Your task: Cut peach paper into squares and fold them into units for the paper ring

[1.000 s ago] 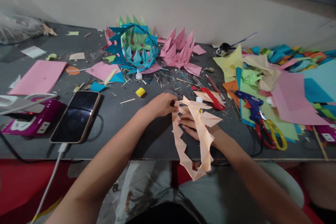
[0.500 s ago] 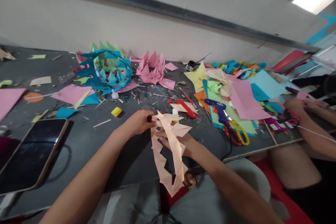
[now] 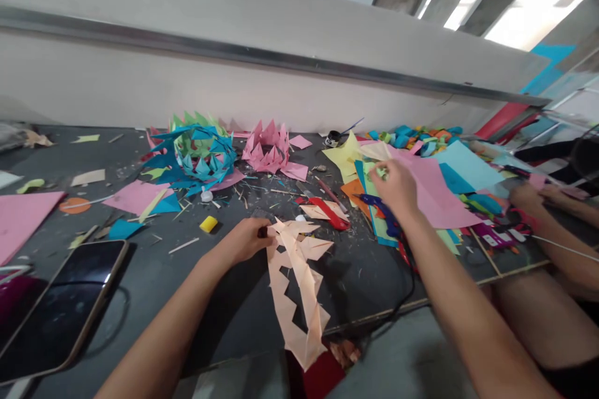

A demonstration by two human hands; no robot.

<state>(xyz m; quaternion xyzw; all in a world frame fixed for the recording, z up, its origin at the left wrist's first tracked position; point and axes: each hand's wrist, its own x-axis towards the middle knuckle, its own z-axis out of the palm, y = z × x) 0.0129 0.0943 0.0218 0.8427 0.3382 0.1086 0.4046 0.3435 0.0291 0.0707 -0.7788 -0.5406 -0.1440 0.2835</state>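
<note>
My left hand [image 3: 246,240] pinches the top end of a folded peach paper chain [image 3: 299,287], whose zigzag loop hangs over the table's front edge. My right hand [image 3: 394,187] is stretched out to the right, over the pile of coloured paper sheets [image 3: 435,187]. It hovers just above a blue glue gun [image 3: 381,209], with curled fingers over crumpled green paper [image 3: 380,169]. I cannot see anything held in it.
Blue-green [image 3: 199,149] and pink [image 3: 269,149] folded paper crowns stand at the back. A phone [image 3: 56,305] lies at the front left. Red cutter [image 3: 330,212], yellow cap [image 3: 208,223], scraps and sticks litter the dark table [image 3: 224,299]. Another person's hands [image 3: 538,196] work at the right.
My right hand let go of the peach chain and reached right to the paper pile. The view tilted up and to the right; my left hand kept its hold.
</note>
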